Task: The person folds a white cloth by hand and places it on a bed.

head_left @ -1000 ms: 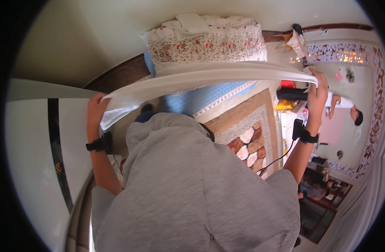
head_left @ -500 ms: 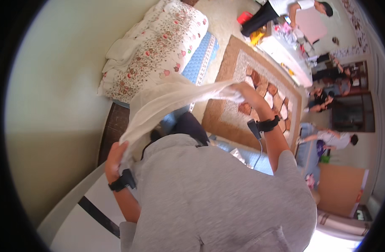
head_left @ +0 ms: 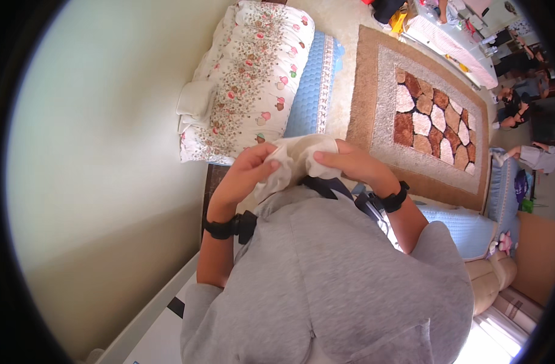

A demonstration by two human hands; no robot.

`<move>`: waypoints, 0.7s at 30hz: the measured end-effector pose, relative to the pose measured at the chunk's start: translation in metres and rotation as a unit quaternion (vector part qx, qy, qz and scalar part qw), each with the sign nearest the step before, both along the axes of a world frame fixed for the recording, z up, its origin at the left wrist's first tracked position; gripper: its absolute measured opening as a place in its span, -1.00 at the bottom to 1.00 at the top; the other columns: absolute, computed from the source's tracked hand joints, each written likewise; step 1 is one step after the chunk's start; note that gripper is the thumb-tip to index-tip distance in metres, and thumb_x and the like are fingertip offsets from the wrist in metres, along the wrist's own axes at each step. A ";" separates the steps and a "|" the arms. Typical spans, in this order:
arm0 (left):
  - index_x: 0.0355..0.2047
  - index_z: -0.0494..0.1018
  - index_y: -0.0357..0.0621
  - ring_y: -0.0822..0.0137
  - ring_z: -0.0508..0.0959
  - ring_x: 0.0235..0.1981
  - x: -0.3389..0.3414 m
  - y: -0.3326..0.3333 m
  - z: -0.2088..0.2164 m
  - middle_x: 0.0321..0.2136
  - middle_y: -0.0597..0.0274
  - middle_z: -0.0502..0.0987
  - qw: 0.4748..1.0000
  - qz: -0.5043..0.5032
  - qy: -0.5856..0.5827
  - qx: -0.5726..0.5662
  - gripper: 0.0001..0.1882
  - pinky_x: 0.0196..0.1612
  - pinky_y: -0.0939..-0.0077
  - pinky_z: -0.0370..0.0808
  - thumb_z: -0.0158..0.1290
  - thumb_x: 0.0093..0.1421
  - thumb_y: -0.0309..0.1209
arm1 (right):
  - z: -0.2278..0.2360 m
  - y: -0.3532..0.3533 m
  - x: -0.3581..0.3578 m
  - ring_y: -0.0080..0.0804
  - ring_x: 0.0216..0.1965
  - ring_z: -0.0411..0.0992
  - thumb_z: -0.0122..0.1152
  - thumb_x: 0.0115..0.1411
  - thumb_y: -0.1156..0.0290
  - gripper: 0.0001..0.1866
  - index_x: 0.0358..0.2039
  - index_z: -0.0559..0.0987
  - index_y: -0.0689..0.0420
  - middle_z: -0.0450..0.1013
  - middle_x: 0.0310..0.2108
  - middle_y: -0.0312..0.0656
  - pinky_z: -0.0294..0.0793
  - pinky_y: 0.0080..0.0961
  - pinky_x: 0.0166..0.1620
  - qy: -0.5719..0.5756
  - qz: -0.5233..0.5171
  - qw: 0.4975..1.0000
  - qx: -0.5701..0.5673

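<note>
Near the middle of the view, a white cloth [head_left: 297, 147] lies between the left hand [head_left: 247, 173] and the right hand [head_left: 357, 164], equally near to both. Each grip is clamped on a bunched part, so its long axis I cannot tell. Beyond lies a flowered quilt [head_left: 256, 79].

White cloth [head_left: 298, 145] is my marker. Left hand [head_left: 244, 173] and right hand [head_left: 357, 162] grip it from either side; I see a narrow gap between them. Beyond the cloth, the floral quilt [head_left: 253, 79] rises on a blue mattress [head_left: 306, 97], blocking passage there. Right of the cloth I have open air over the flat rug [head_left: 369, 109]. Left of it, a pale wall [head_left: 107, 133] bounds reach. Its near side: grey shirt [head_left: 326, 267] crowds in.
</note>
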State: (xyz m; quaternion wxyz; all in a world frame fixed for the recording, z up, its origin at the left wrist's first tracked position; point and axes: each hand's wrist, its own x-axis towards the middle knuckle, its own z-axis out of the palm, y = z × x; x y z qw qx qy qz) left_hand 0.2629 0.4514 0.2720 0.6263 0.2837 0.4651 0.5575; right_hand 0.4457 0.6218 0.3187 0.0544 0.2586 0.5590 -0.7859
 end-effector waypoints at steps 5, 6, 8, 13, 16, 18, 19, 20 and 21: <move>-0.09 0.39 -0.21 0.57 0.52 -0.33 -0.004 0.024 -0.011 -0.34 0.31 0.55 0.984 0.176 0.000 0.008 -0.80 -0.29 0.66 0.47 -0.04 0.29 -0.48 | 0.014 0.021 -0.023 -0.60 -0.36 0.30 0.03 0.32 0.16 -0.71 -0.33 0.48 0.13 0.42 -0.40 -0.33 0.32 -0.57 -0.27 0.080 0.125 0.974 0.173; -0.17 0.39 -0.20 0.53 0.55 -0.37 -0.005 0.023 -0.001 -0.36 0.26 0.57 0.978 0.210 -0.001 -0.018 -0.88 -0.35 0.63 0.50 -0.07 0.29 -0.51 | 0.021 0.024 -0.024 -0.58 -0.37 0.31 0.06 0.31 0.16 -0.71 -0.34 0.50 0.14 0.42 -0.42 -0.32 0.33 -0.56 -0.28 0.059 0.116 0.964 0.231; -0.21 0.38 -0.19 0.52 0.55 -0.39 -0.011 0.024 0.009 -0.39 0.25 0.56 0.969 0.248 0.007 -0.003 -0.91 -0.36 0.63 0.50 -0.08 0.29 -0.52 | 0.027 0.020 -0.022 -0.58 -0.45 0.35 0.16 0.26 0.20 -0.74 -0.36 0.57 0.16 0.46 -0.47 -0.34 0.36 -0.57 -0.34 0.028 0.024 0.963 0.267; -0.32 0.33 -0.19 0.50 0.54 -0.45 -0.042 0.015 0.025 -0.44 0.27 0.51 0.948 0.310 -0.029 0.074 -0.96 -0.38 0.64 0.50 -0.12 0.30 -0.54 | 0.037 0.007 -0.022 -0.68 -0.48 0.38 0.25 0.21 0.27 -0.79 -0.32 0.60 0.16 0.49 -0.49 -0.37 0.37 -0.67 -0.37 0.128 -0.239 0.935 0.230; -0.16 0.34 -0.25 0.34 0.54 -0.18 -0.063 0.000 0.007 -0.21 0.13 0.52 0.954 0.176 -0.070 0.234 -0.86 -0.10 0.44 0.51 -0.13 0.28 -0.60 | 0.041 -0.016 -0.026 -0.70 -0.48 0.38 0.25 0.21 0.30 -0.81 -0.32 0.60 0.17 0.50 -0.49 -0.38 0.37 -0.70 -0.37 0.187 -0.271 0.912 0.243; -0.08 0.37 -0.26 0.40 0.53 -0.24 -0.049 -0.001 0.030 -0.29 0.24 0.50 0.969 0.182 -0.055 0.158 -0.77 -0.13 0.51 0.50 -0.10 0.25 -0.62 | 0.043 -0.035 -0.032 -0.68 -0.47 0.38 0.23 0.22 0.33 -0.83 -0.34 0.59 0.18 0.49 -0.47 -0.38 0.38 -0.69 -0.35 0.221 -0.242 0.912 0.247; -0.06 0.38 -0.26 0.42 0.52 -0.25 -0.042 -0.004 0.039 -0.31 0.27 0.49 0.973 0.182 -0.050 0.135 -0.74 -0.15 0.54 0.50 -0.09 0.25 -0.63 | 0.044 -0.047 -0.036 -0.68 -0.47 0.38 0.23 0.22 0.33 -0.83 -0.34 0.59 0.18 0.49 -0.47 -0.38 0.38 -0.69 -0.35 0.222 -0.247 0.909 0.253; 0.01 0.36 -0.25 0.40 0.52 -0.21 -0.035 -0.002 0.044 -0.31 0.27 0.49 0.976 0.164 -0.030 0.139 -0.66 -0.08 0.50 0.47 -0.07 0.21 -0.67 | 0.043 -0.055 -0.037 -0.68 -0.45 0.37 0.23 0.22 0.34 -0.83 -0.34 0.58 0.19 0.48 -0.46 -0.37 0.38 -0.68 -0.34 0.214 -0.226 0.916 0.255; 0.08 0.33 -0.25 0.37 0.52 -0.16 -0.030 -0.001 0.046 -0.32 0.27 0.49 0.978 0.149 -0.011 0.142 -0.57 -0.01 0.47 0.44 -0.06 0.17 -0.71 | 0.040 -0.060 -0.039 -0.68 -0.43 0.36 0.24 0.21 0.35 -0.83 -0.33 0.57 0.20 0.47 -0.46 -0.36 0.37 -0.68 -0.33 0.205 -0.202 0.923 0.255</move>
